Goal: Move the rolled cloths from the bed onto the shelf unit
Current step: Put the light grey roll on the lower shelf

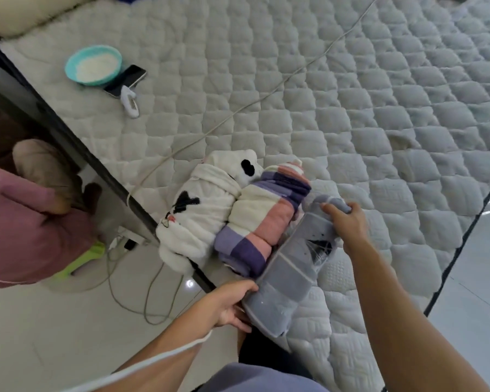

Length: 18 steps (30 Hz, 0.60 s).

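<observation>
Three rolled cloths lie side by side at the near corner of the bed point(323, 108). The white roll with black marks point(198, 210) is on the left, overhanging the bed's edge. Beside it lies the purple, pink and cream striped roll point(263, 219). The grey roll with pale stripes point(297, 261) is on the right. My right hand point(345, 219) grips its far end. My left hand point(232, 304) holds its near end from below. No shelf unit is in view.
A teal bowl point(93, 65), a dark phone point(125, 80) and a white charger point(130, 103) lie at the bed's far left. A white cable point(266, 97) crosses the mattress. A person in pink point(20, 227) crouches by the bed's left side, near floor cables point(153, 292).
</observation>
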Each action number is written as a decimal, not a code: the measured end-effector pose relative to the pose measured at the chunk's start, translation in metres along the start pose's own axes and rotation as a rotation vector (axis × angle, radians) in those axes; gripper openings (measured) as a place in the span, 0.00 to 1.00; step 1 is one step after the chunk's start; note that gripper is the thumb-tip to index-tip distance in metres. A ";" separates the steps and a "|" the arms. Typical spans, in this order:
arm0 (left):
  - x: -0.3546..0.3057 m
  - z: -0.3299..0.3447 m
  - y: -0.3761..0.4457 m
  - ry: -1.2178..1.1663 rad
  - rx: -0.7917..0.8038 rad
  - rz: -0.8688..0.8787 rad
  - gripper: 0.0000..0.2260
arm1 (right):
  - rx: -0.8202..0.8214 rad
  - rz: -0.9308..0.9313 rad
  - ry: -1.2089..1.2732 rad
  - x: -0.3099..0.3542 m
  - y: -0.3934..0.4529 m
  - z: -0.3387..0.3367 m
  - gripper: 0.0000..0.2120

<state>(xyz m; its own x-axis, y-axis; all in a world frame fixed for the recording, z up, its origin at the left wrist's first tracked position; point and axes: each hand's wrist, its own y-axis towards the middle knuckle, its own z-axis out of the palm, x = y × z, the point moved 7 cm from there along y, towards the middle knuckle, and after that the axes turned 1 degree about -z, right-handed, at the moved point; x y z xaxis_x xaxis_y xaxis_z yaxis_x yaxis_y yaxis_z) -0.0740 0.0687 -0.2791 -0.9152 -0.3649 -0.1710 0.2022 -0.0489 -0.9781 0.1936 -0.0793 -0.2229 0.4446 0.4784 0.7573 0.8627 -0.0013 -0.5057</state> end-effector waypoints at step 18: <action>0.217 -0.163 -0.224 -0.437 -0.328 0.548 0.12 | 0.272 -0.619 0.113 0.097 -0.362 0.115 0.27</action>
<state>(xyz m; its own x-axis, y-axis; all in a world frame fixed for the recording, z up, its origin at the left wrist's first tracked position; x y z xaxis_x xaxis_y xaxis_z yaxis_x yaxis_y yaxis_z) -0.3750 0.1523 -0.1163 -0.4794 -0.5949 -0.6452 0.4106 0.4977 -0.7640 -0.1037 0.0685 -0.0139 -0.0753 0.2253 0.9714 0.8813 0.4708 -0.0409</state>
